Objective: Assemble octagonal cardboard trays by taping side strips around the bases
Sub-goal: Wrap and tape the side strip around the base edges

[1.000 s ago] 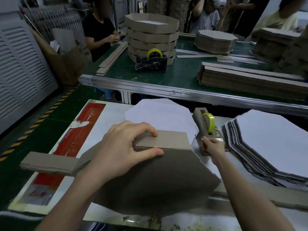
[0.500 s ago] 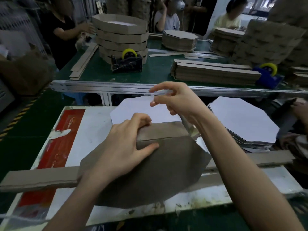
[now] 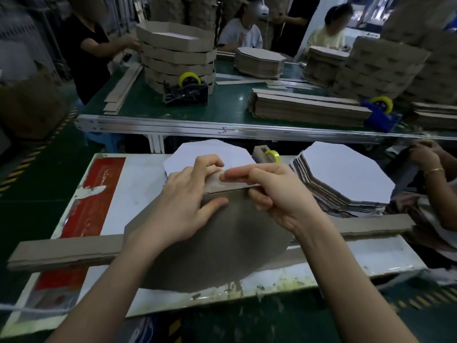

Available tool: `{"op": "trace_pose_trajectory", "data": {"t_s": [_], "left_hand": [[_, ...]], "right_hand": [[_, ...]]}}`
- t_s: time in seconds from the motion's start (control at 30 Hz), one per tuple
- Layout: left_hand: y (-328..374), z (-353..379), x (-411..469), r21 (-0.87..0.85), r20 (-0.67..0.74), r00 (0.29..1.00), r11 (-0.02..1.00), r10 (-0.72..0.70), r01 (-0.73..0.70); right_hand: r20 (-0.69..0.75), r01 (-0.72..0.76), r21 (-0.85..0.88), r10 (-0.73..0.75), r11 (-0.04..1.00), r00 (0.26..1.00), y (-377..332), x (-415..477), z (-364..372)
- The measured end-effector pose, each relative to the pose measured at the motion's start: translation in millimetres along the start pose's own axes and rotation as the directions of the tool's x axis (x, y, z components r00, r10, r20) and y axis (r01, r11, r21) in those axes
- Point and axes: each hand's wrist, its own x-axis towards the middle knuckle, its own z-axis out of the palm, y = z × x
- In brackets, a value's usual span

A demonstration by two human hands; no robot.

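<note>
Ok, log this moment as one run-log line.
left hand grips side strip against octagonal base edge | right hand index along strip, thumb at seam | tape dispenser behind

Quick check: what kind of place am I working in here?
Likely a cardboard-packaging workshop: finished octagonal trays stacked on the green bench, bundled side strips, tape dispensers, and other workers alongside.

White table (image 3: 138, 191): brown octagon base (image 3: 222, 246), long side strips (image 3: 64, 248), base stack (image 3: 346, 174), tape dispenser (image 3: 265, 154), red sheet (image 3: 99, 194)
</note>
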Motion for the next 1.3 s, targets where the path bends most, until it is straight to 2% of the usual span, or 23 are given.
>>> {"op": "trace_pose_trajectory", "data": {"t_s": [0.17, 0.27, 0.5, 0.63, 0.8, 1.0, 1.2, 1.3], "left_hand": [[11, 3, -3, 0.065, -0.009, 0.998, 0.996, 0.064, -0.064], [16, 6, -3, 0.12, 0.014, 0.999, 0.992, 0.046, -0.047], [20, 8, -5, 0.203, 0.02, 1.0, 0.979, 0.017, -0.021], [19, 10, -4, 0.16, -0.005, 1.0, 0.987, -0.017, 0.018], [17, 7, -5, 0.064, 0.042, 0.997, 0.996, -0.065, 0.062], [25, 2, 0, 0.162, 0.156, 0.98, 0.982, -0.123, 0.098], [44, 14, 13, 0.148, -0.068, 0.971, 0.96, -0.228, 0.236], [43, 13, 17, 0.152, -0.037, 0.974, 0.962, -0.224, 0.227]], "right_hand": [[0.011, -0.033, 0.121, 0.032, 0.992, 0.999, 11, -10, -5], [0.026, -0.052, 0.182, 0.048, 0.982, 0.998, 16, -17, -13], [0.095, -0.087, 0.191, 0.07, 0.978, 0.993, 28, -25, -29], [0.114, -0.077, 0.11, 0.065, 0.991, 0.991, 33, -23, -34], [0.164, -0.083, 0.001, 0.082, 0.997, 0.983, 33, -17, -38], [0.195, -0.059, -0.107, 0.079, 0.993, 0.978, 32, -11, -41], [0.185, -0.024, -0.154, 0.052, 0.988, 0.981, 35, -6, -41], [0.218, 0.001, -0.221, 0.048, 0.975, 0.975, 33, -5, -42]]}}
